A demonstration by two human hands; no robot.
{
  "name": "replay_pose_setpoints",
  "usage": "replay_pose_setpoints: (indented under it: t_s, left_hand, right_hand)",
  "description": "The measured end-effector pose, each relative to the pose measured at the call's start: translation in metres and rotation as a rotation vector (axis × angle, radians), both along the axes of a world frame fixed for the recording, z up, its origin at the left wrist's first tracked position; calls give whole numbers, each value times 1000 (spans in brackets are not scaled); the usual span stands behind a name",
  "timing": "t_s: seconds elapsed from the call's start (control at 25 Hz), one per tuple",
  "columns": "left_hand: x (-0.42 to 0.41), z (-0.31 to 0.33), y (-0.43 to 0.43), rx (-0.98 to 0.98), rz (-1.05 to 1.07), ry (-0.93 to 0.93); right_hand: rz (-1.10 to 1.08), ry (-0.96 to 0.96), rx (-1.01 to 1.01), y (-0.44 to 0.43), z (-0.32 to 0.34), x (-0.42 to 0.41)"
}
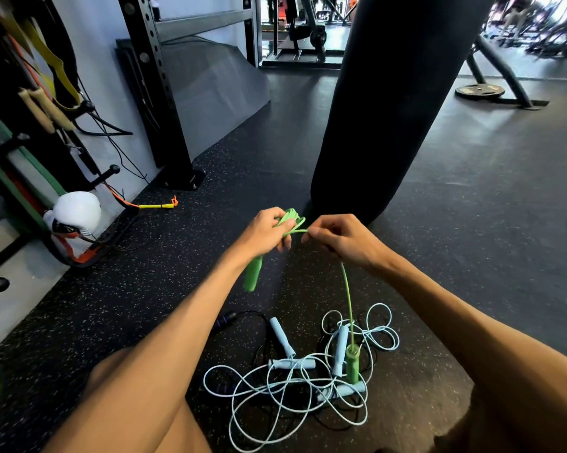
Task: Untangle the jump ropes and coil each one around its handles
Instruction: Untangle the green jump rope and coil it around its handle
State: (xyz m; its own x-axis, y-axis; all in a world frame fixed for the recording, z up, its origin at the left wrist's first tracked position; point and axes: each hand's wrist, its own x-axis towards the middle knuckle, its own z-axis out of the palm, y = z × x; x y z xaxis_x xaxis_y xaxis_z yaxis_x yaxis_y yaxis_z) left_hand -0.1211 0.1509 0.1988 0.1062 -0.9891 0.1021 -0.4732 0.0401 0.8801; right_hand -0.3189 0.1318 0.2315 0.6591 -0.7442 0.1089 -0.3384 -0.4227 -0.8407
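Observation:
My left hand [266,231] grips a green jump-rope handle [253,274] that hangs down from the fist, with green cord looped at its top [292,218]. My right hand [339,238] pinches the green cord [348,292] close beside the left hand. That cord runs down to the second green handle [353,364], which dangles over the pile on the floor. The pile holds tangled light blue ropes [275,397] with several light blue handles [281,336] and a black rope with a dark handle [225,320].
A black punching bag [383,103] hangs just beyond my hands. A black steel rack post [164,103] and resistance bands are at the left, with a white boxing glove [76,212] on the floor. A weight plate [480,91] lies far right. My knees flank the pile.

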Motion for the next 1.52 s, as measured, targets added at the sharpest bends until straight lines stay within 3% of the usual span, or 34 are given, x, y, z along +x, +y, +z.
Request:
replay_pose_setpoints:
  t_s: [0.16, 0.28, 0.56, 0.8, 0.92, 1.04, 1.16, 1.32, 1.52]
  left_hand:
    - [-6, 8, 7, 167, -157, 225]
    - [-7, 13, 12, 243, -271, 347]
    - [-8, 22, 14, 219, -306, 863]
    - [-4, 29, 5, 1, -73, 1207]
    - [-4, 30, 3, -124, 58, 1207]
    - [-6, 32, 4, -150, 79, 1167]
    - [-5, 32, 6, -104, 53, 1061]
    - [1, 26, 7, -38, 65, 812]
    - [6, 36, 13, 60, -8, 681]
  right_hand:
    - [-171, -16, -250, -11, -1, -6]
    - [-255, -62, -217, -19, -5, -12]
    - [-266, -34, 51, -12, -12, -2]
    - [12, 170, 441, -2, -30, 0]
    - [179, 328, 562, 5, -40, 0]
    - [217, 351, 574, 12, -43, 6]
    - [19, 296, 463, 8, -45, 15]
    - [-373, 314, 65, -12, -42, 7]
    - [-367, 104, -20, -25, -40, -2]
